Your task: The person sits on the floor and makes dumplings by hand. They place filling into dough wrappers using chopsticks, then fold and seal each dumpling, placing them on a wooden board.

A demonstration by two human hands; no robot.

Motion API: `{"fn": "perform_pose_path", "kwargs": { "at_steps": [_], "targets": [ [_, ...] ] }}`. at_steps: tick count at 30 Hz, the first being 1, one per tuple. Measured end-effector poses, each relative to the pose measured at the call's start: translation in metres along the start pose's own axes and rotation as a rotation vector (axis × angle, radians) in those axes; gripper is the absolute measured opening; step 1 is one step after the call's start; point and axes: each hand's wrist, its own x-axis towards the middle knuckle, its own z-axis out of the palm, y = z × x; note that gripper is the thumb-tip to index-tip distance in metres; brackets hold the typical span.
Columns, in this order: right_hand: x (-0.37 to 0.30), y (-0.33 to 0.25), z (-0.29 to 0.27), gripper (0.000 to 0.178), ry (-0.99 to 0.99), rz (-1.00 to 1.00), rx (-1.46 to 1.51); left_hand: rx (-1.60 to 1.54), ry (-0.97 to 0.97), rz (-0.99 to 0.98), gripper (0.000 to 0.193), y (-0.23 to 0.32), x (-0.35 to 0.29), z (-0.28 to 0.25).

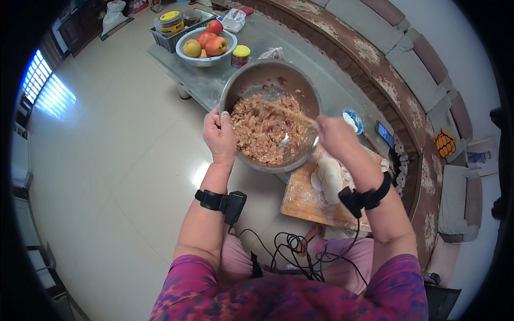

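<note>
A large steel bowl point(302, 88) tilts toward me over the edge of the glass table, with pinkish-brown minced meat point(257, 136) spread inside. My left hand point(219, 135) is closed on the bowl's left rim, thumb on the inner side. In my right hand point(336, 134), fingers wrapped, is a pair of chopsticks point(292, 113) slanting into the meat; both hand and tips are slightly blurred. Below the bowl's right side, a thick roll of white dough point(328, 179) lies on a floured wooden board point(300, 199), partly covered by my right forearm.
Beyond the bowl stand a bowl of fruit point(199, 61), a yellow-lidded can point(240, 55) and a grey basket point(166, 41). Right of my right hand are a blue dish point(353, 119), a rolling pin point(369, 140) and a phone point(384, 134). Black cables point(294, 249) hang across my lap.
</note>
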Motion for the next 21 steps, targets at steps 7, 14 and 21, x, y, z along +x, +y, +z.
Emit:
{"fn": "perform_pose_path", "kwargs": {
  "at_steps": [7, 14, 21],
  "targets": [
    [0.047, 0.027, -0.057, 0.019, 0.097, -0.033, -0.370, -0.047, -0.003, 0.042, 0.021, -0.004, -0.003, -0.003],
    [-0.020, 0.007, -0.019, 0.023, -0.324, 0.136, -0.375, -0.035, 0.033, 0.095, 0.018, -0.012, -0.003, -0.022],
    [-0.055, -0.047, 0.006, 0.030, -0.654, 0.159, -0.087, 0.023, 0.069, 0.015, 0.024, -0.004, -0.013, -0.025]
  ]
}}
